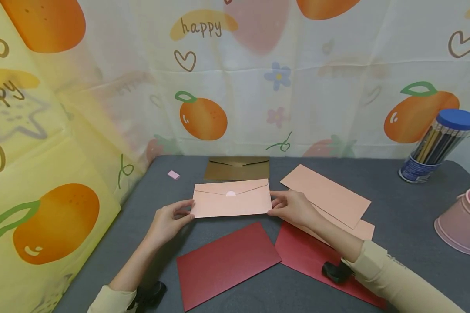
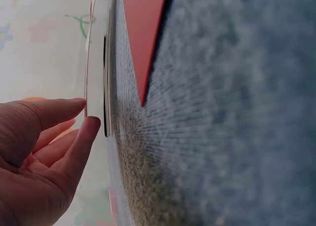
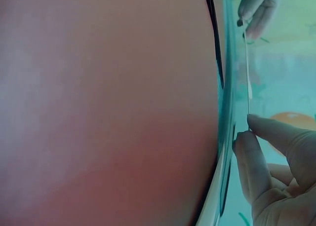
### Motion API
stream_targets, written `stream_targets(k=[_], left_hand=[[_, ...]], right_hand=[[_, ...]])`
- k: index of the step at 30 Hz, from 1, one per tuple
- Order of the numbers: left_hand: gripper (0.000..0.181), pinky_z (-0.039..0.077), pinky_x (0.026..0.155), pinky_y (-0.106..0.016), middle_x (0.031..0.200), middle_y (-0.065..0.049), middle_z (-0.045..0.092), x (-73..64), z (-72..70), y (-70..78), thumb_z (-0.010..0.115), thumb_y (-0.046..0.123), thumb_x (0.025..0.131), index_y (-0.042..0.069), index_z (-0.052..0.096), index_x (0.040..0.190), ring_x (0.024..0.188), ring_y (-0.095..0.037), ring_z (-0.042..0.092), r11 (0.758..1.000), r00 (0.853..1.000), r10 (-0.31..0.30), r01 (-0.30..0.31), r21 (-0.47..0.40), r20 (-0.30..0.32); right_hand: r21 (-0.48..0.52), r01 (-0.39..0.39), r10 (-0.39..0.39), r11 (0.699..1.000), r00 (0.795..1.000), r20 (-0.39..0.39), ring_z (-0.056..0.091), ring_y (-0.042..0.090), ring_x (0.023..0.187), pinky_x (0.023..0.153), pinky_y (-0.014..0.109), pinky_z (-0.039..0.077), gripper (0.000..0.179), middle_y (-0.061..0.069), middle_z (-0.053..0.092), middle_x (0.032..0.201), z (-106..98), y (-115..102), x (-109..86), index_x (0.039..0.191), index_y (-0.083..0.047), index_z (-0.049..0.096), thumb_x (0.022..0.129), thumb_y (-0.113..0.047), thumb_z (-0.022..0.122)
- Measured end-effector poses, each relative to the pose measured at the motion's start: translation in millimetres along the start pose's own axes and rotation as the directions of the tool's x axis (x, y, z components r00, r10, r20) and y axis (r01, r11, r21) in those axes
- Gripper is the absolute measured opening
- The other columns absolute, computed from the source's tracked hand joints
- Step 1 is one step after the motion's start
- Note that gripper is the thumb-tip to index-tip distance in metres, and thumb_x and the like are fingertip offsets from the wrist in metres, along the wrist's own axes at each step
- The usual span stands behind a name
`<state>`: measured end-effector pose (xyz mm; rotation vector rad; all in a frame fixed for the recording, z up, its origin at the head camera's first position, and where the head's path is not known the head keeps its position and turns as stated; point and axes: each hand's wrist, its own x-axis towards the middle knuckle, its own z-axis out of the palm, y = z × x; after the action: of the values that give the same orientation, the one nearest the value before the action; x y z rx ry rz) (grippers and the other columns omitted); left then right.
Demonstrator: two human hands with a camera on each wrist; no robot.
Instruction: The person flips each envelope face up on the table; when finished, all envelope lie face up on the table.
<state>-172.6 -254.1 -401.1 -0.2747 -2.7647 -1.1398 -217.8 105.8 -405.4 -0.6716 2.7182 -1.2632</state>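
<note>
A pale pink envelope [image 1: 231, 206] with a white round seal on its flap is held up between both hands above the table. My left hand [image 1: 165, 224] pinches its left edge with thumb and fingertips. At the right edge, my right hand [image 1: 294, 208] pinches it the same way. Both wrist views show the envelope [image 3: 248, 73] edge-on, lifted off the tabletop. Just behind it lies a gold-brown envelope [image 1: 236, 171], partly covered. A red envelope [image 1: 227, 265] is on the table in front. More pink envelopes [image 1: 330, 195] overlap under and beside my right forearm, over another red envelope [image 1: 309, 256].
A small pink eraser-like block [image 1: 173, 175] lies at the back left. On the right stand a blue-lidded jar of pencils [image 1: 434, 150] and a pink bucket [image 1: 460, 224]. A fruit-printed cloth [image 1: 250, 87] hangs behind the grey table [image 1: 141, 187].
</note>
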Motion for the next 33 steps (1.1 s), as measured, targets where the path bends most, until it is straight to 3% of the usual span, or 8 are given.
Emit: stream_targets(k=[13,24,33], left_hand=[[0.039,0.055,0.080,-0.042,0.113,-0.017,0.069,15.7,1.7,-5.3,0.070,0.005,0.088,0.002,0.064,0.127,0.099,-0.031,0.068,0.999,0.999,-0.031,0.031,0.015,0.042],[0.038,0.055,0.082,-0.043,0.116,-0.023,0.066,21.1,6.2,-7.4,0.069,0.008,0.090,0.000,0.062,0.127,0.102,-0.035,0.067,0.999,0.996,-0.031,0.029,0.030,0.084],[0.040,0.055,0.082,-0.044,0.119,-0.025,0.062,22.6,9.3,-3.9,0.068,0.008,0.091,0.001,0.061,0.130,0.106,-0.038,0.064,0.995,0.989,-0.094,0.089,0.053,0.113]], right_hand=[[0.013,-0.050,0.049,0.999,0.996,0.069,0.063,0.009,0.077,0.070,0.029,0.048,0.061,-0.002,0.070,0.085,3,0,8.4,0.134,0.006,0.055,0.083,-0.020,0.077],[0.014,-0.110,0.109,0.994,0.990,0.089,0.059,0.010,0.071,0.066,0.028,0.046,0.060,-0.003,0.069,0.080,6,0,12.8,0.134,0.007,0.054,0.084,-0.018,0.076],[0.054,-0.145,0.138,0.988,0.983,0.117,0.068,0.010,0.067,0.075,0.028,0.052,0.061,-0.002,0.070,0.077,8,-2,13.3,0.136,0.009,0.051,0.085,-0.014,0.076]])
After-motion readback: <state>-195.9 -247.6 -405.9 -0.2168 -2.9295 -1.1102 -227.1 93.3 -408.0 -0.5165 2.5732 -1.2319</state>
